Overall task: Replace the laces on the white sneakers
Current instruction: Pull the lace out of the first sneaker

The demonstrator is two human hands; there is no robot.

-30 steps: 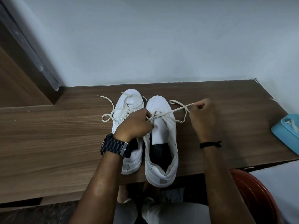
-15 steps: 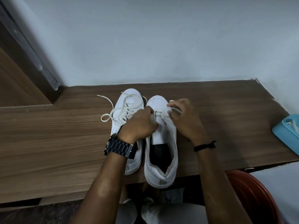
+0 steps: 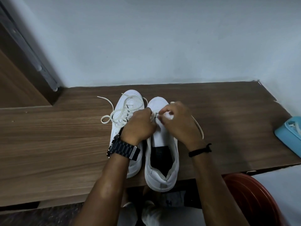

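Two white sneakers stand side by side on the wooden tabletop (image 3: 48, 144), toes toward the wall. The left sneaker (image 3: 128, 101) carries a loose cream lace (image 3: 112, 115) looped over its toe and onto the wood. The right sneaker (image 3: 160, 162) has its tongue bare and its dark inside showing. My left hand (image 3: 138, 126) grips the right sneaker's upper at the front eyelets. My right hand (image 3: 177, 119) pinches the cream lace at those eyelets. A length of that lace (image 3: 199, 128) trails down the table to the right of my right hand.
A light blue case (image 3: 288, 136) lies at the table's right edge. A red round bin (image 3: 250, 201) sits below the table's front edge at the right. The wall runs close behind the sneakers, and a wooden door frame (image 3: 24, 66) stands at the left.
My right hand came back from the right, where it held the lace stretched out, to the front eyelets. The lace now lies slack beside it. My left hand stayed put.
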